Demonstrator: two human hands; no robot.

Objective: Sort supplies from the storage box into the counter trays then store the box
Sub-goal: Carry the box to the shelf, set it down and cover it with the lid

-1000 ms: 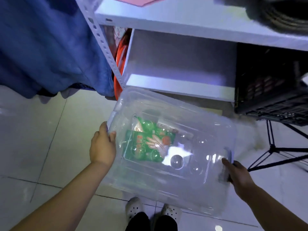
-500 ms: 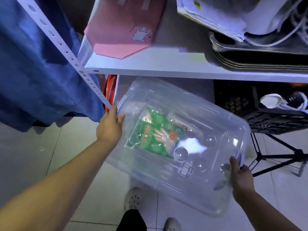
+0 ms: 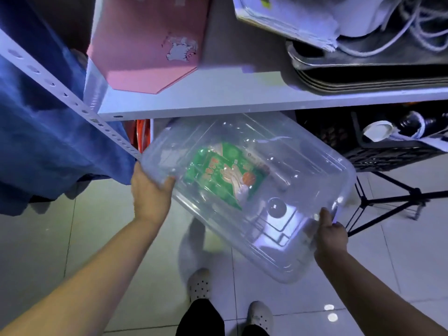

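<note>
1. pale glossy floor tiles point(image 3: 48, 238) fill the lower part of the view, with a white metal shelving unit point(image 3: 218, 100) above them and a perforated white upright post point(image 3: 72, 103) slanting down its left side.
2. blue fabric point(image 3: 43, 141) hangs to the left of the post.
3. on the shelf board lie a flat pink cardboard piece point(image 3: 145, 44), a stack of dark metal trays point(image 3: 363, 76) and, on top of those, white papers and cords point(image 3: 339, 20).
4. below the board, on the right, sits a black slatted plastic crate point(image 3: 375, 151); a black tripod stand point(image 3: 388, 204) stands on the floor just beside it.
5. a clear plastic storage box with a lid point(image 3: 254, 190) is held tilted above the floor, its far end under the shelf board's front edge.
6. a green printed packet point(image 3: 218, 175) shows through the lid, inside the box.
7. the left hand point(image 3: 150, 197) grips the box's left end, fingers curled over the rim.
8. the right hand point(image 3: 331, 236) clasps the box's near right end, fingers wrapped around the edge.
9. two feet in white perforated clogs point(image 3: 201, 284) stand on the tiles beneath the box.
</note>
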